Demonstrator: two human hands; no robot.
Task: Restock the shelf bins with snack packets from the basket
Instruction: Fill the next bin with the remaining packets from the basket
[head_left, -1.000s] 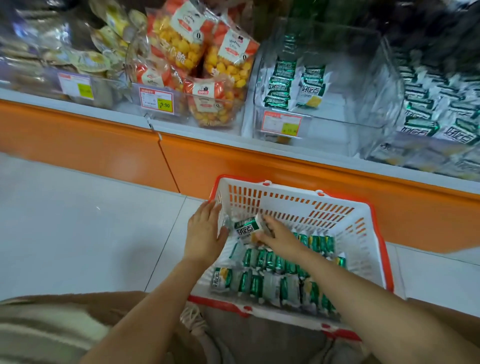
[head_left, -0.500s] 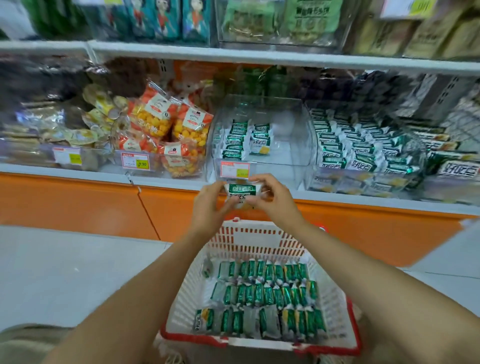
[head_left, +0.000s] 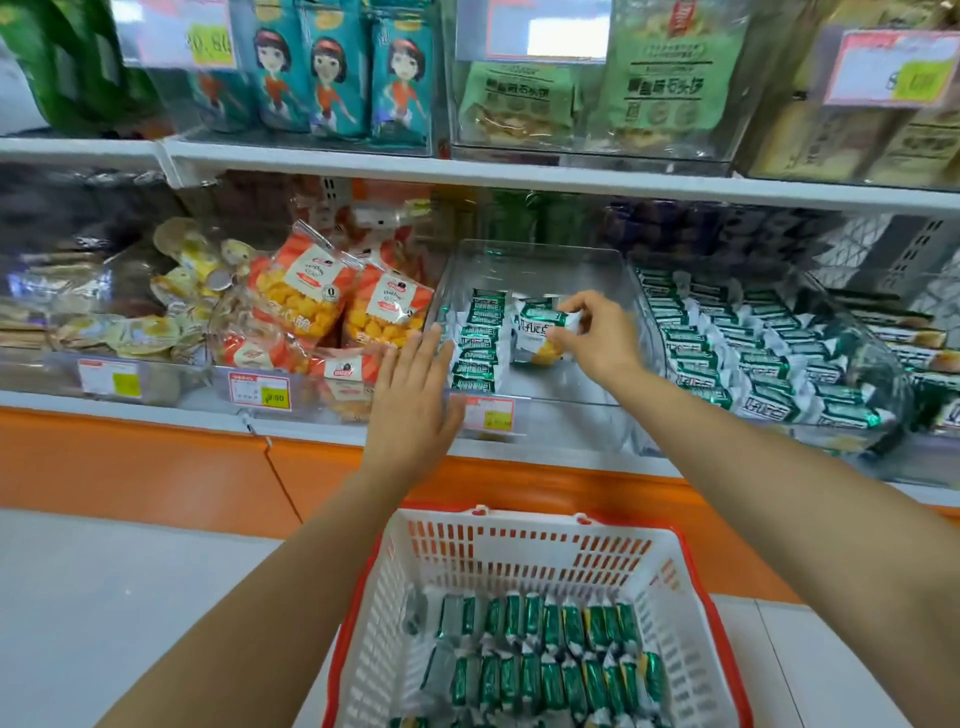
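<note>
Here's the small green-and-white snack packet (head_left: 537, 319), up inside the clear plastic shelf bin (head_left: 535, 260), pinched between thumb and fingertips of the right hand (head_left: 597, 340). White characters run across its green band, but they are too blurred to read. At nine o'clock of it, a neat row of the same green-and-white packets (head_left: 480, 338) stands on edge along the bin's left wall. The left hand (head_left: 415, 400) is flat, fingers straight and together, holding nothing, over the bin's front left corner; I cannot tell if it touches the plastic. Just beside that hand, on the bin's front, sits a red-bordered price label with a yellow patch (head_left: 491, 413), figures unreadable.

Down at six o'clock, the white slotted plastic basket with a red rim (head_left: 519, 551) stands on the floor, with two rows of green foil packets (head_left: 545, 670) lying in it. At three o'clock of the bin, a neighbouring clear bin is packed with more green-and-white packets (head_left: 753, 358). At nine o'clock, orange-striped clear bags of yellow puffs (head_left: 317, 296), and below them a tag reading 9.90 (head_left: 260, 392).

Up at twelve, above a white shelf board (head_left: 467, 174), teal packs printed with a cartoon girl (head_left: 332, 78) and pale green bags with dark characters (head_left: 665, 83). Below the bins runs a glossy orange base panel (head_left: 145, 467), then pale grey floor tiles (head_left: 104, 613).
</note>
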